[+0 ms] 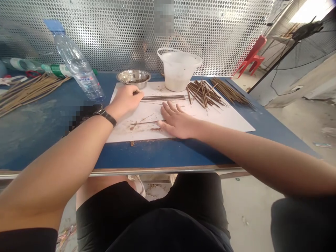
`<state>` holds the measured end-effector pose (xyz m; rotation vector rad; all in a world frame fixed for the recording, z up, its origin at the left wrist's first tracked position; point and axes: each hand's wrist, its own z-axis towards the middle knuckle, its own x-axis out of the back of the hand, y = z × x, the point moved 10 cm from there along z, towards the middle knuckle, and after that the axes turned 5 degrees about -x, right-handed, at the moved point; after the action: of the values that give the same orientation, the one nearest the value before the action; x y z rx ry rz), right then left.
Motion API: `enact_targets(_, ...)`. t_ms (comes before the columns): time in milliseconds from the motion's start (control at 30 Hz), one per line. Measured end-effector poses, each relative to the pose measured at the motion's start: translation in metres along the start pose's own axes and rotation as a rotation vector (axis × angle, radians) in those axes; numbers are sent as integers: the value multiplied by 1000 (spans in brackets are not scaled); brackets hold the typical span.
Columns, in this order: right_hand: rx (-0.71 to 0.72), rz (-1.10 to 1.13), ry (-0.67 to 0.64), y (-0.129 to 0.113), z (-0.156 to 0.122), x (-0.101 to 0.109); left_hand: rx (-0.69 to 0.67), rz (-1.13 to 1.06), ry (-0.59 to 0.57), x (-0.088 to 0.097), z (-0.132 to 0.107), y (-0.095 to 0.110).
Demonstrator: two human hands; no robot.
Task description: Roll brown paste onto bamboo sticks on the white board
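Incense sticks (204, 94) on white paper (223, 120)
Left fingers (136, 93) curl at a thin bundle (164, 98), grip unclear; right fingers (170, 109) spread wide beside one stick (144, 123).

Blk short sleeves (26, 241), blk shorts (102, 217), blk strap watch (106, 116) on L wrist (115, 109)

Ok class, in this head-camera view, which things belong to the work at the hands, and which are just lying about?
At the hands: left hand at thin dark sticks; right hand touching a thin brown stick; white paper sheet; pile of brown sticks.

Lying about: clear plastic water bottle; round steel bowl; white plastic bucket; red plastic chair.
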<state>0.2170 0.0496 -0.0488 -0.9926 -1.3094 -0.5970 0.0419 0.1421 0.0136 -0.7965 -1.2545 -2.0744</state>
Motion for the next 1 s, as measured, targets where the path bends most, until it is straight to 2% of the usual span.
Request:
enact_targets(133,-1,1,-30,-15,-51,-8,-8,17,-10,-1,0,2)
enact_targets(233,-22,-2,-69,-16,-68,-12,-8,15,-35,-2,-1,4)
enact_targets(333,-22,0,-58,-10,-57,-10,-5,17,-63,-3,-3,6)
enact_targets(500,-91,-15,-26,12,-10,-2,3,53,-79,-2,-3,8)
enact_targets(600,-101,-11,-14,18,0,1,7,68,-90,-3,-3,7)
enact_targets(700,-63,0,-12,17,-16,0,-10,63,-98,-4,-3,8)
enact_targets(900,3,2,-47,14,-74,-8,9,42,-94,-5,-3,5)
enact_targets(1000,-12,-5,-54,13,-80,-8,-7,45,-92,-5,-3,6)
